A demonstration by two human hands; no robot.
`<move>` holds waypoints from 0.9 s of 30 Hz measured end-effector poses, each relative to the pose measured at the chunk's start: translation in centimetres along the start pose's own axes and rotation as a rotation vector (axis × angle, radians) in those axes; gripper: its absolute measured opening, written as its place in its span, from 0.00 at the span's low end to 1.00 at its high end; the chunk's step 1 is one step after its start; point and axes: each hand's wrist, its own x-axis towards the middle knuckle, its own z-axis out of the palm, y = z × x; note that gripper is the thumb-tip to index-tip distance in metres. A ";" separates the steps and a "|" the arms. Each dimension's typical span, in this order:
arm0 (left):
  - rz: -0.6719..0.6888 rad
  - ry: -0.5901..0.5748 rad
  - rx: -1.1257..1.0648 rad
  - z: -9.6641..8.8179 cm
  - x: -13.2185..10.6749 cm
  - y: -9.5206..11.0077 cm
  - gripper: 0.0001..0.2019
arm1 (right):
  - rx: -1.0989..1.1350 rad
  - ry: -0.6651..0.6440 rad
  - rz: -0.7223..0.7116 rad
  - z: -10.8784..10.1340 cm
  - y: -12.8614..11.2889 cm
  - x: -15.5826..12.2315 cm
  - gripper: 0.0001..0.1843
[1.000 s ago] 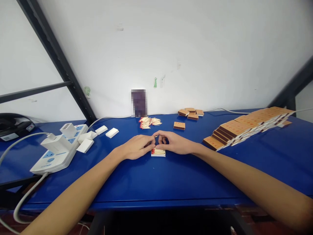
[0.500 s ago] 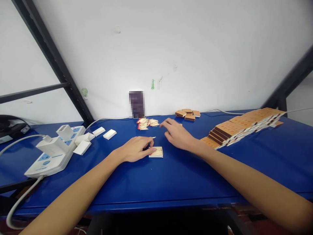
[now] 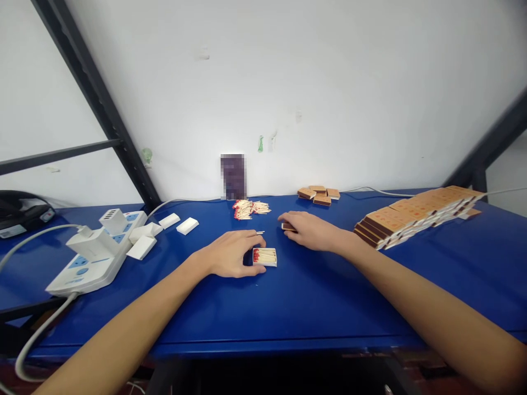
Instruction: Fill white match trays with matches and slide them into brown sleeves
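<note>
A small white matchbox tray (image 3: 269,258) lies on the blue table, full of red-headed matches. My left hand (image 3: 233,253) is around its left end, thumb at the near side and fingers at the far side, spread apart. A few loose matches (image 3: 260,233) lie by the left fingertips. To the right, my right hand (image 3: 307,229) has its fingers over a brown matchbox sleeve (image 3: 287,226), most of it hidden under the palm. Farther back is a loose pile of matches (image 3: 247,209).
Stacked matchboxes (image 3: 405,216) run along the right, and several more matchboxes (image 3: 319,193) lie by the wall. At left are a power strip (image 3: 96,258) with plugged-in chargers and several white trays (image 3: 188,225). A pixelated dark object (image 3: 233,176) leans on the wall.
My right hand has come down onto the matchbox sleeve, its fingers closing over it. My left thumb has moved off the matches to the tray's near side, and the left fingers have spread. The view shifted slightly.
</note>
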 end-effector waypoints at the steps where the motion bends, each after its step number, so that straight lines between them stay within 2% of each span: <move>1: -0.003 0.003 0.012 0.0 0.0 0.0 0.19 | 0.020 -0.029 -0.043 -0.2 -0.1 -0.1 0.18; 4: -0.029 0.020 0.052 0.1 0.1 -0.3 0.17 | 0.057 -0.115 -0.129 -0.9 0.1 -0.7 0.19; 7: -0.065 0.041 0.095 0.2 0.1 -0.8 0.17 | 0.085 -0.160 -0.141 -1.5 0.0 -1.3 0.27; 11: -0.118 0.071 0.120 0.4 0.1 -1.4 0.18 | 0.113 -0.205 -0.192 -2.2 -1.3 -1.8 0.28; 17: -0.161 0.053 0.058 0.1 0.0 -1.4 0.16 | 0.115 -0.104 -0.227 -2.0 -2.8 -1.9 0.32; 21: -0.164 0.061 0.031 -0.1 0.0 -1.2 0.16 | 0.104 -0.023 -0.162 -1.4 -2.4 -1.6 0.24; 23: -0.165 0.058 0.017 0.0 0.0 -1.2 0.15 | 0.119 0.006 -0.177 -1.2 -2.3 -1.4 0.21; 27: -0.165 0.052 -0.019 0.0 0.1 -1.3 0.13 | 0.152 0.020 -0.209 -0.8 -2.7 -1.2 0.25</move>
